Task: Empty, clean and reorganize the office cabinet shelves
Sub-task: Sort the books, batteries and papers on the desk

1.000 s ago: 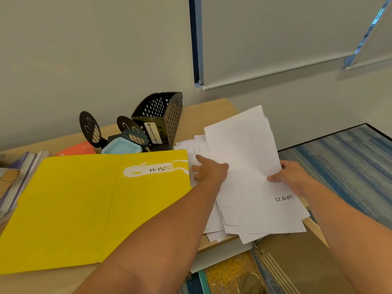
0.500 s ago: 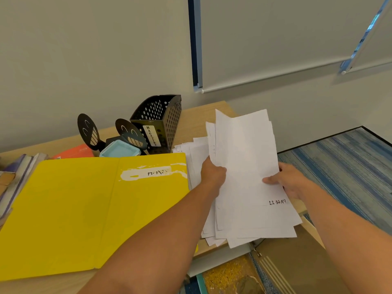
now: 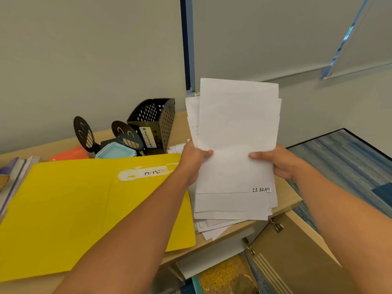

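Observation:
A stack of loose white papers (image 3: 235,128) stands nearly upright above the right end of the wooden cabinet top (image 3: 288,200). My left hand (image 3: 192,161) grips its left edge, thumb across the front sheet. My right hand (image 3: 277,161) grips the right edge the same way. The front sheet carries a small handwritten label at its lower right corner. A few more white sheets (image 3: 212,230) lie flat on the cabinet top beneath the stack. An open yellow folder (image 3: 84,204) lies flat to the left, under my left forearm.
A black perforated magazine holder (image 3: 154,119) stands at the back by the wall, with two black smiley-face bookends (image 3: 84,132), a pale blue box (image 3: 115,151) and an orange book (image 3: 70,154). Books (image 3: 12,175) are stacked at far left. An open cabinet door (image 3: 292,253) hangs at lower right.
Both hands have lifted the paper stack off the cabinet top and tipped it from lying flat to nearly upright, squaring its edges.

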Demonstrator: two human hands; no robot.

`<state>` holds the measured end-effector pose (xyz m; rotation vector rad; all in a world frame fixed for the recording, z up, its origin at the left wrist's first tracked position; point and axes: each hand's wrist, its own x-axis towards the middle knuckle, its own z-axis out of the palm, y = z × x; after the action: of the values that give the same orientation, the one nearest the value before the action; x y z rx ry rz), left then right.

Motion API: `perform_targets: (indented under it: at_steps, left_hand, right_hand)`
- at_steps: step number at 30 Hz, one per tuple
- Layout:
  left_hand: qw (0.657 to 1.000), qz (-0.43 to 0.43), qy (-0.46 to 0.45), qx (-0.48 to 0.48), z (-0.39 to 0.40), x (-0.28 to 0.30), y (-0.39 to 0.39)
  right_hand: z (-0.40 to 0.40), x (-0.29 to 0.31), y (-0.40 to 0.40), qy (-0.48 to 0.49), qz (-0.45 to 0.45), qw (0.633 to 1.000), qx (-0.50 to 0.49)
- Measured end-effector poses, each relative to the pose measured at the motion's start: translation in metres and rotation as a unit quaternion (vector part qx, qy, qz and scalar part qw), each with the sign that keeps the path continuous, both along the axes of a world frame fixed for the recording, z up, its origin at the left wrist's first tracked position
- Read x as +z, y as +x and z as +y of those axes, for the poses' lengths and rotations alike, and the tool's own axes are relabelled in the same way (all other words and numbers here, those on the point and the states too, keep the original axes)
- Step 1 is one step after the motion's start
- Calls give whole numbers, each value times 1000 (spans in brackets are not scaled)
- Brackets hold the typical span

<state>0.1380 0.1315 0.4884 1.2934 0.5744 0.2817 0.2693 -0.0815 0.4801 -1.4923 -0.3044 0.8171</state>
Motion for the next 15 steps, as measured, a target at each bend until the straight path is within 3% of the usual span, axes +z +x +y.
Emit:
perform_targets:
  at_steps: [4, 7, 15]
  left_hand:
    - [997, -72, 19, 31, 20, 35, -9]
    - [985, -137, 81, 63, 47, 64, -21]
    - [943, -187, 209, 179, 123, 117, -97]
  right_hand:
    - [25, 43, -10, 48, -48, 998, -16]
    - [56, 76, -21, 77, -114, 990, -42]
    - [156, 113, -76, 161, -152, 975, -22]
